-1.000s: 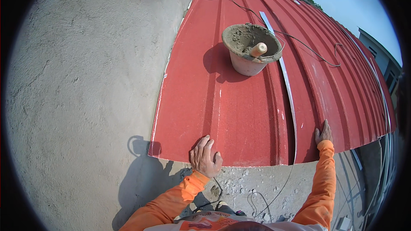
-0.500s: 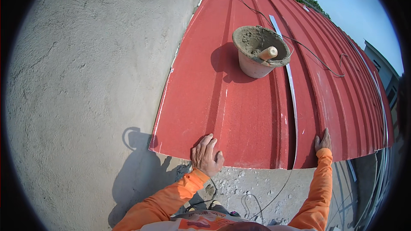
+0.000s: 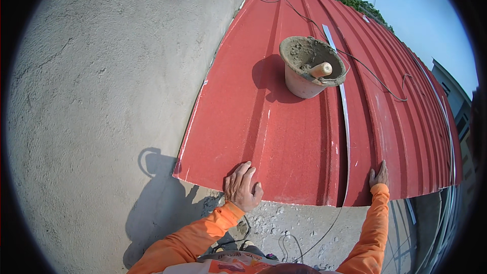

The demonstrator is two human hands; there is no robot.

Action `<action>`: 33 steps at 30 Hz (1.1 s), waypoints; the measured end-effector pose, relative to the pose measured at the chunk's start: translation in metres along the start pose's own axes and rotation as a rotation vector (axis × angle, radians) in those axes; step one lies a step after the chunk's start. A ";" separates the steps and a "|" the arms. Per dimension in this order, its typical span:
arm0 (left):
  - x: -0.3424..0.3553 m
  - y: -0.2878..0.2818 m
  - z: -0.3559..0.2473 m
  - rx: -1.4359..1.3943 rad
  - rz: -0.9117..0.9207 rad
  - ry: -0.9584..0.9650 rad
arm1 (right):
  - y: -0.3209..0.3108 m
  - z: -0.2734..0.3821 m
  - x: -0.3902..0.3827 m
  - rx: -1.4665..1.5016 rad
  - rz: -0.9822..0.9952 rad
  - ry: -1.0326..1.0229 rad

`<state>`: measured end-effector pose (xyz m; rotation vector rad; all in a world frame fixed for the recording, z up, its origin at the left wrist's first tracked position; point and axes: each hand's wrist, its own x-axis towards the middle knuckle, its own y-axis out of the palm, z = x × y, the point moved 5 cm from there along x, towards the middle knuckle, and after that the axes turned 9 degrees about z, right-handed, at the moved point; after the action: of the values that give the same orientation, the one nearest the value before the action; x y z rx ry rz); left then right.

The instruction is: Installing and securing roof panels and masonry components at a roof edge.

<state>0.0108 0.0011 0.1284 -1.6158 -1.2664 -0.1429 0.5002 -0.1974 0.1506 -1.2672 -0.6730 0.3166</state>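
My left hand [image 3: 243,186] rests on the near edge of a red ribbed metal roof [image 3: 299,147], its fingers laid forward on the sheet and the thumb apart. Farther right, my right hand [image 3: 379,176] lies on the same edge beside a raised rib, fingers stretched forward. Neither hand holds anything. Beyond them on the roof stands a bucket [image 3: 303,89], dirty white outside and caked with grey mortar [image 3: 307,53] inside. A pale rounded handle [image 3: 321,70] sticks out of it; whatever it belongs to is hidden in the bucket.
A rough grey plastered wall [image 3: 101,96] runs along the roof's left side. A light metal strip [image 3: 345,122] lies lengthwise over the sheets, and a thin dark cable [image 3: 373,68] crosses them. Below the near edge, rubble-strewn ground [image 3: 314,228] shows with loose cable.
Roof and bucket appear slightly lower in the picture, as my view has shifted a little. Both hands stay at the roof's near edge; the bucket keeps its place on the roof.
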 end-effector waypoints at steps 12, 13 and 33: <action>0.000 0.002 0.001 -0.010 -0.006 -0.009 | 0.002 -0.003 0.000 -0.001 -0.025 -0.012; 0.000 0.002 0.001 -0.009 -0.006 -0.009 | 0.001 -0.002 0.000 -0.001 -0.022 -0.004; 0.000 0.007 -0.002 0.032 0.015 0.016 | 0.004 -0.010 0.004 0.050 -0.048 -0.026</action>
<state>0.0177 0.0002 0.1252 -1.5941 -1.2383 -0.1252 0.5100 -0.2016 0.1469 -1.1992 -0.7130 0.3091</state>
